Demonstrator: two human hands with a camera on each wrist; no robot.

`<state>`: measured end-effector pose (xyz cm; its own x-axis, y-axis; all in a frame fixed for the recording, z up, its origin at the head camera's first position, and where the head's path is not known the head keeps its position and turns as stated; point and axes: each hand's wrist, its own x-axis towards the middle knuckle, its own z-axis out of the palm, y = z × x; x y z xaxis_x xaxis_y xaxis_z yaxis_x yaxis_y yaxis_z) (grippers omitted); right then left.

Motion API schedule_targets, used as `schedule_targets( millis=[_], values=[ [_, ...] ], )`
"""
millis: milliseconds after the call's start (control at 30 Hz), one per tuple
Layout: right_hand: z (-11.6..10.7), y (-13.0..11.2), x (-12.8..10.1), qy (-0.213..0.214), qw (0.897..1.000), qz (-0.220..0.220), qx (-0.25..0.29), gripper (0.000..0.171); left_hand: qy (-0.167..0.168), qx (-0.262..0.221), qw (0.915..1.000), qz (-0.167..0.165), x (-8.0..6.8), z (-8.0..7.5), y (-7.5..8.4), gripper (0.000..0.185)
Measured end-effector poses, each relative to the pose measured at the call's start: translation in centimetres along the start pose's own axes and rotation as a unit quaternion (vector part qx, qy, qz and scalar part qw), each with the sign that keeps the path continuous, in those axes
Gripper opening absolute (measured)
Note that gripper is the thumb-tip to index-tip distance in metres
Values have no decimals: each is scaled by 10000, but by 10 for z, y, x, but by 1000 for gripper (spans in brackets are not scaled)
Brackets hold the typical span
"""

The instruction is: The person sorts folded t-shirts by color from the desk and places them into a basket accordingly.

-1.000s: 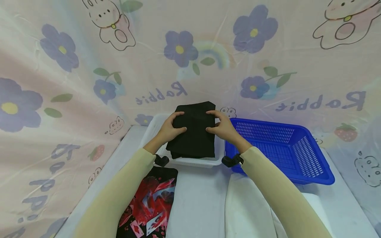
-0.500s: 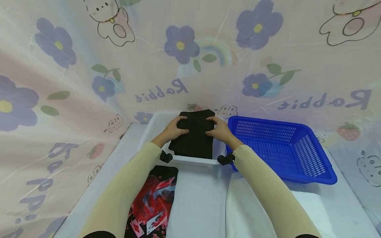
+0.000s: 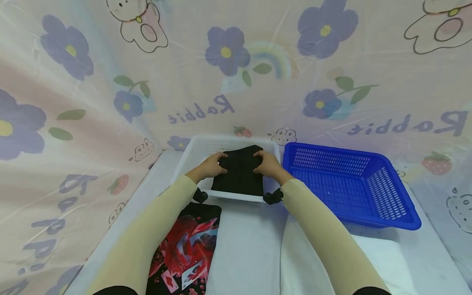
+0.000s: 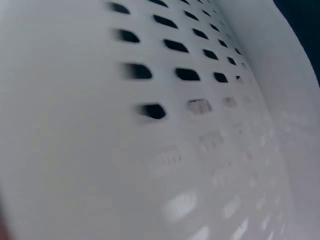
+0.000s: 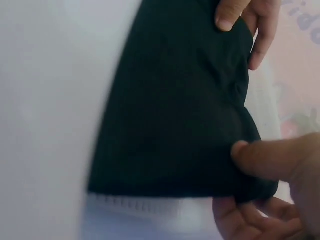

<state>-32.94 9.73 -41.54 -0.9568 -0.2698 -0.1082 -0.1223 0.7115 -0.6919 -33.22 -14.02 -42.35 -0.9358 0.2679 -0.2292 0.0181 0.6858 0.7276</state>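
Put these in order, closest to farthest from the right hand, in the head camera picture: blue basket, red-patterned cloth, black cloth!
1. Black cloth: held in the right hand.
2. Blue basket: just to that hand's right.
3. Red-patterned cloth: farthest, off to the left and nearer the person.

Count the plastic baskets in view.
2. The white basket stands at the back, partly hidden by the black cloth in the left hand and right hand; the blue basket is beside it, to the right. No third shows, though nested ones could be hidden.
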Motion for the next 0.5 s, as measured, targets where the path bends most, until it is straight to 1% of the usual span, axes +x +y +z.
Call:
schedule_targets(
  millis=[100, 267, 433, 500],
  values=[
    [3, 1, 2, 11, 10000, 47, -45, 63, -54, 24, 10000, -58, -3, 0, 0, 62],
    [4, 0, 0, -117, 9997, 195, -51, 62, -288, 84, 9993, -225, -8, -1, -2, 63],
    [3, -4, -2, -202, 9995, 221, -49, 60, -310, 93, 9991, -279, -9, -4, -9, 63],
    [3, -5, -1, -224, 9995, 197, -67, 60, -368, 177, 9987, -320, -9, -5, -12, 64]
  ],
)
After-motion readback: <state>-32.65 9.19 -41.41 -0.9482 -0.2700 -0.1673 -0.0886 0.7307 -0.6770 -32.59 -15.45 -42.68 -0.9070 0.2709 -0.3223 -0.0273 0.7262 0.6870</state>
